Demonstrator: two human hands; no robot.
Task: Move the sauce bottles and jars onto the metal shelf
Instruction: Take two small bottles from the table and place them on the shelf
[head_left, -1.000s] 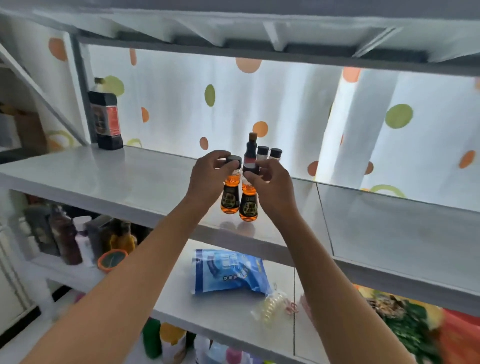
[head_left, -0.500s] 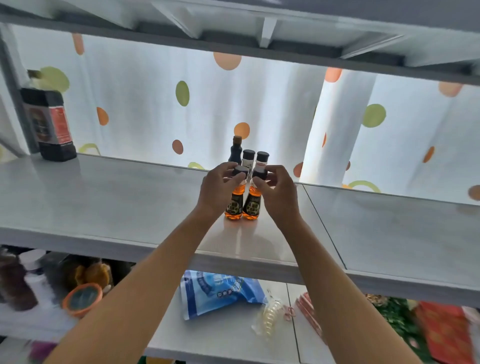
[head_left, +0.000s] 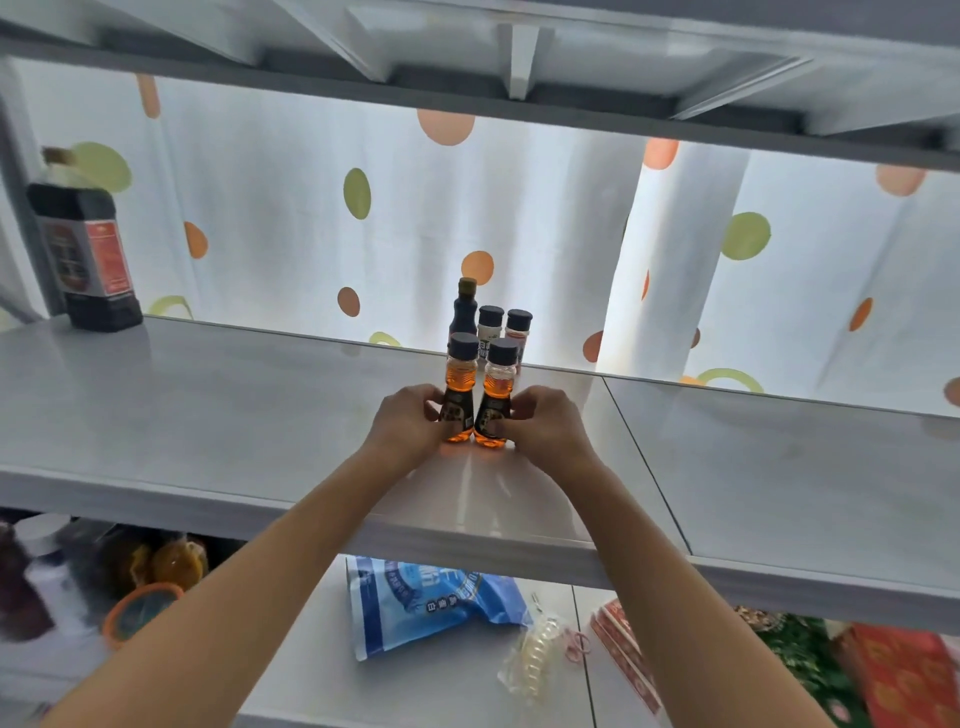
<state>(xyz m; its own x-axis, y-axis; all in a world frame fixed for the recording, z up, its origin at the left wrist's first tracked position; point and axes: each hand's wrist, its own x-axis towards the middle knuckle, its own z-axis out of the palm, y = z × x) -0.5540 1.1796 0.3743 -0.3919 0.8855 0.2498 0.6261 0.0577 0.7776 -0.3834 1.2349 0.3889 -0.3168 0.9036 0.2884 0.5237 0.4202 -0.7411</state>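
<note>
On shelf (head_left: 208, 415), both hands (head_left: 410, 423) gripping 2 bottles (head_left: 460, 395)

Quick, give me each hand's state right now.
Left hand: grips the left amber bottle.
Right hand: grips the right amber bottle.

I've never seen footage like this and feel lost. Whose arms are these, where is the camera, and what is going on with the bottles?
There is no machine, only a person wearing a camera on the head, looking forward and down. The left hand and right hand each grip a small amber-filled bottle with a black cap: the left bottle and the right bottle stand side by side on the grey metal shelf. Three more small bottles stand behind them.
</note>
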